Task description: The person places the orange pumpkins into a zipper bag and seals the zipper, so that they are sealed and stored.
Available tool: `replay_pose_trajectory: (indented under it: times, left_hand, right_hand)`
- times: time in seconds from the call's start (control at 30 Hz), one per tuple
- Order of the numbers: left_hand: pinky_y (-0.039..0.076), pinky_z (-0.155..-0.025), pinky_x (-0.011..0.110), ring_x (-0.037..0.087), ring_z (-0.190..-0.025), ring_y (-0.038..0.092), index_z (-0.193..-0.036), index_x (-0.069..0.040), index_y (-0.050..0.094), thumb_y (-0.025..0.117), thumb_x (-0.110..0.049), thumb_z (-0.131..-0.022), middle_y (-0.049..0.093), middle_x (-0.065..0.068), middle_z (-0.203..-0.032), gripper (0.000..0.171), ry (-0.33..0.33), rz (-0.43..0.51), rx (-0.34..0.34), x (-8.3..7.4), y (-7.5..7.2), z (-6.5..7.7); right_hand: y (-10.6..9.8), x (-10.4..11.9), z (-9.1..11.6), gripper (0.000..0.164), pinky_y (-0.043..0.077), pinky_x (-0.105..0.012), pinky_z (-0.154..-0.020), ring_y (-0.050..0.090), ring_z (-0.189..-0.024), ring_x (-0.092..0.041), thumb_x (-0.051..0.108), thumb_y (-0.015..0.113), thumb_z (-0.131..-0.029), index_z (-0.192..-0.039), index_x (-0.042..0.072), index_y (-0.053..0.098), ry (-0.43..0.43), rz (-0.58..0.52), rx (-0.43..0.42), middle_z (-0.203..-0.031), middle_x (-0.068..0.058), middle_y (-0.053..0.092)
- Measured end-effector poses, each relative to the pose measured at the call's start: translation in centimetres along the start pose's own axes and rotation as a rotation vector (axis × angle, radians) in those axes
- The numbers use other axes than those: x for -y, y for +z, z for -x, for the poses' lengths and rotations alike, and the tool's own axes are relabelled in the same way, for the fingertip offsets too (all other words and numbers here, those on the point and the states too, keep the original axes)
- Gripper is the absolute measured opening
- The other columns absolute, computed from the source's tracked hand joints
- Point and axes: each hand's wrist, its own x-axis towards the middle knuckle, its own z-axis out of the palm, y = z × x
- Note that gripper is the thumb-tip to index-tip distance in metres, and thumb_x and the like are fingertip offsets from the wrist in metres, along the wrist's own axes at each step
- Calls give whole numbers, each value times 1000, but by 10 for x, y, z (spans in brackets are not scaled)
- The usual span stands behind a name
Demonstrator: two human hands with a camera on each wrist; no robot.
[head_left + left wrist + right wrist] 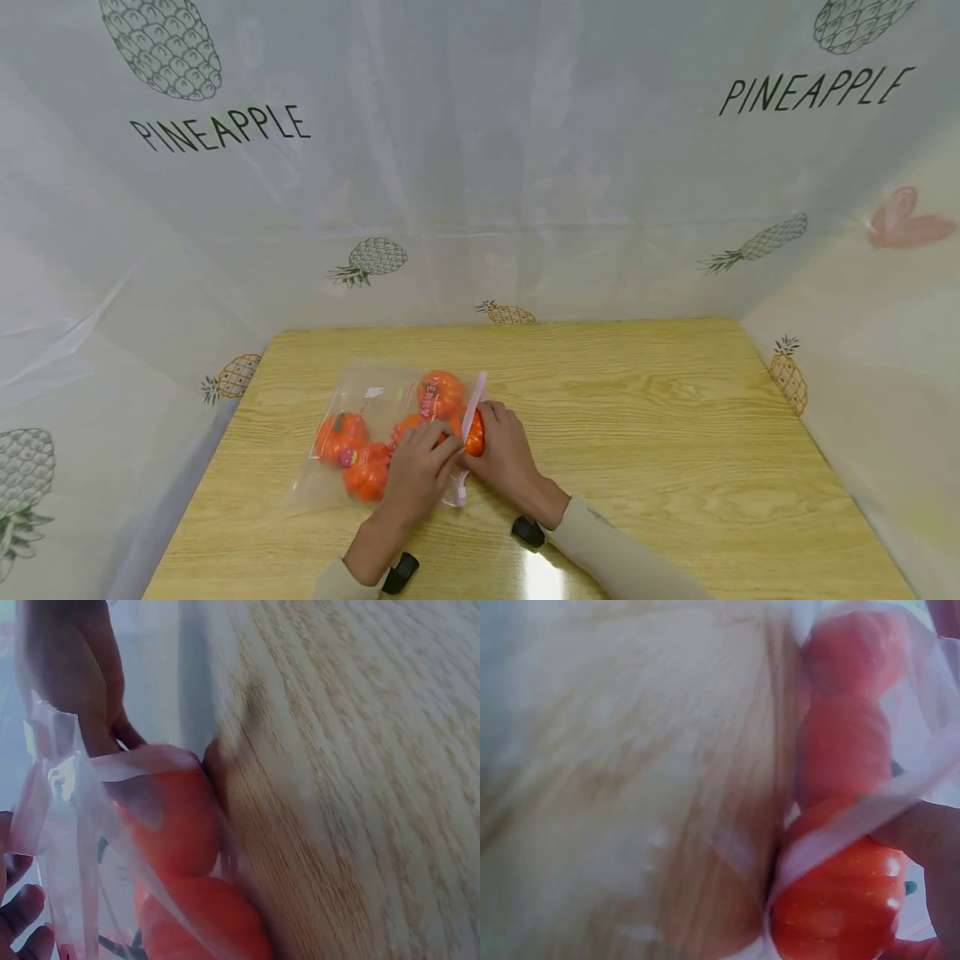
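Note:
A clear zip bag [382, 379] with pink printing lies on the table, several small orange pumpkins [367, 472] inside it. My left hand [416, 471] lies over the bag's right part and pinches its edge near the mouth. My right hand [506, 454] grips a shiny orange pumpkin [840, 900] at the opening, thumb on its side. The bag's pale rim [847, 832] crosses this pumpkin, leaving part of it outside. In the left wrist view, fingers of my left hand [26, 922] are beside the gathered plastic. The right palm is hidden.
The wooden table [645, 417] extends to the right of the bag. Hanging sheets [480, 167] printed with pineapples enclose its back and sides. A black wrist camera [528, 533] sits on the right wrist, another wrist camera [401, 573] on the left.

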Motion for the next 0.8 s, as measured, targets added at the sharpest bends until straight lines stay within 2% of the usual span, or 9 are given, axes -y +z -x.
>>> replay_pose_trajectory:
  times: [0.07, 0.23, 0.43, 0.6, 0.8]
  left_hand:
    - [42, -70, 33, 18, -80, 57, -90, -13, 72, 82, -12, -83, 61, 0, -94, 12, 13, -7, 1, 0, 0, 1]
    - [42, -70, 33, 18, -80, 56, -91, -14, 71, 81, -14, -83, 61, 0, -94, 13, 15, -19, 7, 1, 1, 2]
    - [42, -72, 33, 17, -81, 55, -92, -15, 71, 81, -16, -85, 60, -1, -96, 13, 5, -15, 25, 2, 1, 2]
    - [41, -71, 33, 19, -81, 56, -93, -16, 73, 80, -16, -87, 61, -1, -96, 10, 17, -30, 42, 3, 0, 0]
    - [42, -71, 32, 18, -82, 58, -92, -16, 73, 78, -19, -86, 61, -1, -96, 8, 51, -38, 61, 3, 1, -1]
  right_hand:
    - [3, 1, -2, 76, 54, -51, -91, 63, -105, -38, 30, 95, -75, -132, -4, 60, 2, -9, -14, -122, -20, 64]
    - [0, 1, 0, 79, 55, -51, -93, 63, -107, -38, 27, 94, -76, -136, -7, 55, 26, -72, 13, -124, -22, 63]
    - [-7, -2, 6, 88, 52, -54, -96, 63, -108, -39, 32, 98, -73, -137, -8, 54, 102, -86, 49, -124, -22, 64]
    - [-6, 1, 8, 81, 51, -53, -92, 63, -105, -38, 31, 97, -73, -132, -8, 57, 134, -73, 56, -118, -21, 67]
    - [4, 4, 7, 76, 52, -52, -89, 63, -103, -37, 33, 93, -72, -130, -4, 61, 149, -36, -5, -117, -18, 69]
